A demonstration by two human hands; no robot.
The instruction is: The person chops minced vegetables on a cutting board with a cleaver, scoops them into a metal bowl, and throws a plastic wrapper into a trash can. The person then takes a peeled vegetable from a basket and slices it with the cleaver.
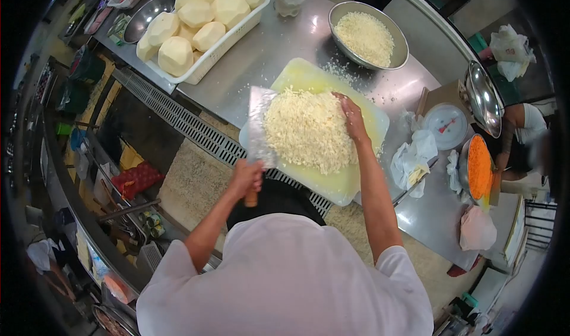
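Cutting board [371, 113] at near edge of worktable [285, 33], chopped mound [306, 131] on it, cleaver [259, 131] against mound's left side. Far left: tubers [196, 15] in basket [230, 42], mixing bowl [142, 24] left of that. Behind board: bowl of chopped pieces [401, 51]. Right of board: plastic bags [412, 158], kitchen scale [445, 126] beyond, then bowl of shreds [464, 175]. Drain grate [178, 115] before worktable.

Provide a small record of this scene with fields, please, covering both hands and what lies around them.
Left hand: grips cleaver, blade at the pile's left edge
Right hand: against the pile's right side
Pile: chopped pale food
Cutting board: under the pile
White tray: peeled pale vegetables
Metal bowl: more chopped pieces
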